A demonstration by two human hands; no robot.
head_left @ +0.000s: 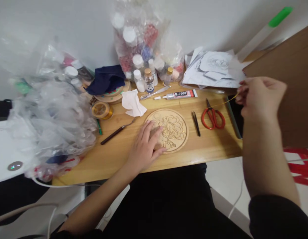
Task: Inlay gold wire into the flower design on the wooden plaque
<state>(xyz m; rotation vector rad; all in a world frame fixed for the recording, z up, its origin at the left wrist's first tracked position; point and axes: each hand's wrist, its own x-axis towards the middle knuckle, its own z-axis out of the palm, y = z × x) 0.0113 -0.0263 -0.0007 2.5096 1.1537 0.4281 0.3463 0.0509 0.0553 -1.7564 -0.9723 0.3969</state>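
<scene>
L hand (144, 144) palm-down, fingers loosely spread, nothing gripped, tips on L part of carved wood disc (176, 128); rest of disc extends R of fingertips. R hand (261, 94) raised, fingers pinched tog. on gold wire (220, 105), trailing L from fingertips twd red-handled scissors (213, 118). Tweezers (195, 123) R of L fingers, btwn disc & scissors.

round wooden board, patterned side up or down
Patterned side up: the flower design shows on the round wooden board, with the left hand resting across its edge.

Apparently a craft workspace: glue (182, 94), tweezers (196, 123), scissors (213, 120).
</scene>
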